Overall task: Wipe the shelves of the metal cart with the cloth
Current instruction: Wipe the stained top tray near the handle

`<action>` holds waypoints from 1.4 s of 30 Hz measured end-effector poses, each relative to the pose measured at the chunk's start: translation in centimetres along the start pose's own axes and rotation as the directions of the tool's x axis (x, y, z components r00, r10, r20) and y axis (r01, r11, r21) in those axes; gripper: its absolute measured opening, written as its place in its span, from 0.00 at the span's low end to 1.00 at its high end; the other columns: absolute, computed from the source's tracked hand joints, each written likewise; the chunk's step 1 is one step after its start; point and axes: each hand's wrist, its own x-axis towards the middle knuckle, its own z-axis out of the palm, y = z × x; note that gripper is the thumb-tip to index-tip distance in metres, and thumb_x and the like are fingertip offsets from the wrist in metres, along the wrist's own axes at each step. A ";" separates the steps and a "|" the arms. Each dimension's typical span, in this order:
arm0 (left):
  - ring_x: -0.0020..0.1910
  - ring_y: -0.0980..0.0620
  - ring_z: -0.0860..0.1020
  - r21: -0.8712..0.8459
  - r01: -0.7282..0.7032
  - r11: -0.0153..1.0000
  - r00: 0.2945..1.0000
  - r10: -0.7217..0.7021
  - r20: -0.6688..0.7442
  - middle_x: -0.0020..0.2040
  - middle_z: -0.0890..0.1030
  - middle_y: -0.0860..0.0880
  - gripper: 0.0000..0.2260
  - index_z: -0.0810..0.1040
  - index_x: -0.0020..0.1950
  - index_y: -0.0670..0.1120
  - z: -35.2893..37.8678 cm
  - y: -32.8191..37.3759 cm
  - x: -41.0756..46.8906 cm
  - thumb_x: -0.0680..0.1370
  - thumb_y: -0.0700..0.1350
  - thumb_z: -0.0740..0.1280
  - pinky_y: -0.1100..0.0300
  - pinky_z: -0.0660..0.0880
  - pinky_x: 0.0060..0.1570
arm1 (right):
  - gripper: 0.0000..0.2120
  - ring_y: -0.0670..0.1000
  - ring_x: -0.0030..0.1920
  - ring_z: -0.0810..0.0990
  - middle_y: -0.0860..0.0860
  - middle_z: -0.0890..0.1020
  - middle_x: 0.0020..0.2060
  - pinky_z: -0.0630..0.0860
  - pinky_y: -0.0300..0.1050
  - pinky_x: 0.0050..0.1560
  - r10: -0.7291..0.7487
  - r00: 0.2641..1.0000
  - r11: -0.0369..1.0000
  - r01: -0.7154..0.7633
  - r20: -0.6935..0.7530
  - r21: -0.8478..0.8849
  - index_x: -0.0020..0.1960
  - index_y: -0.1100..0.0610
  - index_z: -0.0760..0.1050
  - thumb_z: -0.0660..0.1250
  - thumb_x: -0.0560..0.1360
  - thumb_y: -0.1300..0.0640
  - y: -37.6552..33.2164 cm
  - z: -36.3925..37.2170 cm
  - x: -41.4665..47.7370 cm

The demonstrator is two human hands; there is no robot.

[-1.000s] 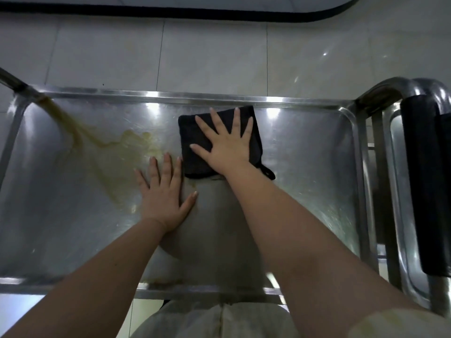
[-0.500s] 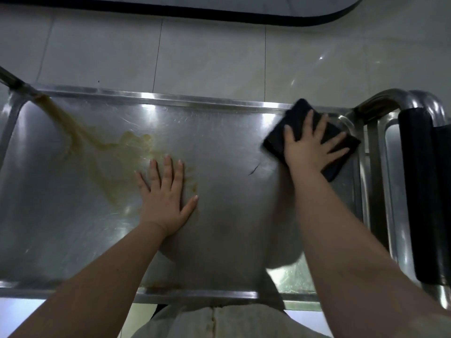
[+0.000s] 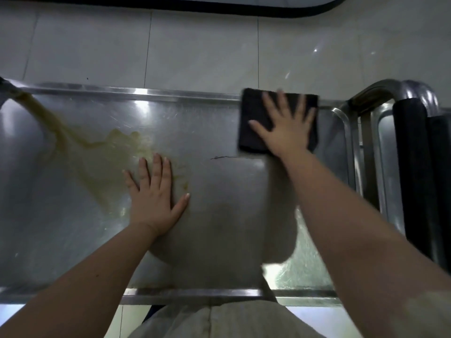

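The metal cart's top shelf (image 3: 219, 215) fills the view, a shiny steel tray with a raised rim. A yellow-brown stain (image 3: 97, 152) runs from its far left corner toward the middle. A folded black cloth (image 3: 253, 123) lies flat at the far right of the shelf, against the back rim. My right hand (image 3: 285, 128) presses on the cloth with fingers spread and straight. My left hand (image 3: 153, 193) rests flat on the bare steel at the middle, by the stain's right edge. A thin dark thread (image 3: 223, 157) lies on the shelf between the hands.
The cart's curved push handle (image 3: 390, 89) with black padding (image 3: 415, 167) rises at the right end. Pale floor tiles (image 3: 195, 50) lie beyond the back rim, with a dark curved edge (image 3: 219, 7) at the top. My light clothing (image 3: 219, 320) shows below the front rim.
My right hand first slid the cloth from the middle to the far right corner, then shifted it a little back to the left and squared it. My left hand stayed put.
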 end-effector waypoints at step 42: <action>0.79 0.45 0.39 -0.068 -0.003 0.998 0.998 0.007 0.059 0.78 0.36 0.57 0.29 0.43 0.80 0.58 -0.7 -11.2 -3.6 0.79 0.63 0.41 0.32 0.38 0.71 | 0.37 0.69 0.76 0.36 0.44 0.44 0.80 0.33 0.77 0.66 0.019 0.996 1.000 -0.021 0.082 0.015 0.78 0.37 0.39 0.38 0.72 0.26 -18.3 4.0 -12.6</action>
